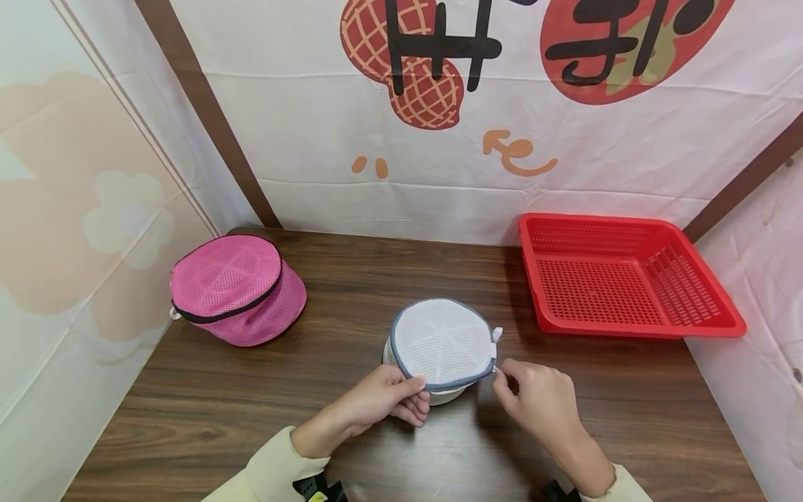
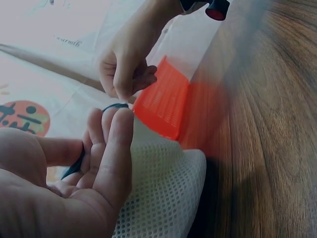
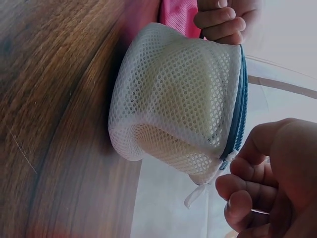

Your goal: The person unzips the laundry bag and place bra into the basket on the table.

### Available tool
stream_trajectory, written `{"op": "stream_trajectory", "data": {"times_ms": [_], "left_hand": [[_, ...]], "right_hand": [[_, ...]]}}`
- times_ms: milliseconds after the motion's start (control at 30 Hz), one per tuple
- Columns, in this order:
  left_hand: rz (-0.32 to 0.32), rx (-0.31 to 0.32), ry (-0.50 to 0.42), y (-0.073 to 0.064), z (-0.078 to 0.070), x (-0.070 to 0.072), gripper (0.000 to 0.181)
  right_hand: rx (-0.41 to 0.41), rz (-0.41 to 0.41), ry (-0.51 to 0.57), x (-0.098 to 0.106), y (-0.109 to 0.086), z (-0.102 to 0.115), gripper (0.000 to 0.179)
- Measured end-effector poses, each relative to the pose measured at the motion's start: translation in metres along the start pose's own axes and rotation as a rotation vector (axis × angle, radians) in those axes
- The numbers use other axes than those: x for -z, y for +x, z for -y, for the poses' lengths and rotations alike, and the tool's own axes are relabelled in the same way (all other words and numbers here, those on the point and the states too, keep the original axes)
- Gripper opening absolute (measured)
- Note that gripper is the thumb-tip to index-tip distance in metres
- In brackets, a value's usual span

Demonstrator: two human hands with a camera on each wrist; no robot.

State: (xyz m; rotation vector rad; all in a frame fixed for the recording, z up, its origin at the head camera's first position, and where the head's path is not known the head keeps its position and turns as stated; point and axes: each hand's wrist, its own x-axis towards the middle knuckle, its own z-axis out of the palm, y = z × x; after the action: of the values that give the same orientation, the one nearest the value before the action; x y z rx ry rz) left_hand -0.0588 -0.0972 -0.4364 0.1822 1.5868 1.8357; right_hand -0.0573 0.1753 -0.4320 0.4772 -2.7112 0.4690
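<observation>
One left grip (image 1: 390,399) pinches the rim (image 1: 461,383) of the white mesh laundry bag (image 1: 442,341), lower middle of the frame, while the right grip (image 1: 541,399) pinches its zipper pull (image 3: 230,156), seemingly zipping, so a gentle tug seems needed.

— How do we describe the mesh bag (image 3: 173,91)?
— White and rounded, with a blue zip (image 3: 240,106) edging its flat lid (image 1: 442,340).
— And its pose?
— We see it upright on the brown table (image 1: 351,275).

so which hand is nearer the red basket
Right. The right hand is at the white mesh bag, in front of the red basket and toward its left end; the left hand grips the bag's rim, farther left.
</observation>
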Motion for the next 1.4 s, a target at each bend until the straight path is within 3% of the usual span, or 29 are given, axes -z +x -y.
{"op": "stream_trajectory", "data": {"times_ms": [300,733,933,1167,1400], "left_hand": [[0.002,0.021,-0.045,0.002,0.004,0.001,0.037],[-0.029,0.043,-0.011,0.001,0.004,0.004,0.041],[-0.044,0.036,-0.002,-0.002,0.005,0.012,0.044],[-0.059,0.047,0.042,-0.005,-0.003,0.025,0.058],[-0.093,0.037,0.072,-0.005,-0.008,0.038,0.060]], "right_hand": [[-0.017,0.005,-0.006,-0.001,0.001,-0.001,0.035],[-0.031,0.015,-0.010,0.000,0.001,-0.001,0.033],[-0.033,0.021,-0.014,0.002,0.001,0.000,0.032],[-0.063,0.055,0.002,0.003,0.002,-0.001,0.029],[-0.058,0.051,-0.006,0.003,0.001,-0.002,0.028]]}}
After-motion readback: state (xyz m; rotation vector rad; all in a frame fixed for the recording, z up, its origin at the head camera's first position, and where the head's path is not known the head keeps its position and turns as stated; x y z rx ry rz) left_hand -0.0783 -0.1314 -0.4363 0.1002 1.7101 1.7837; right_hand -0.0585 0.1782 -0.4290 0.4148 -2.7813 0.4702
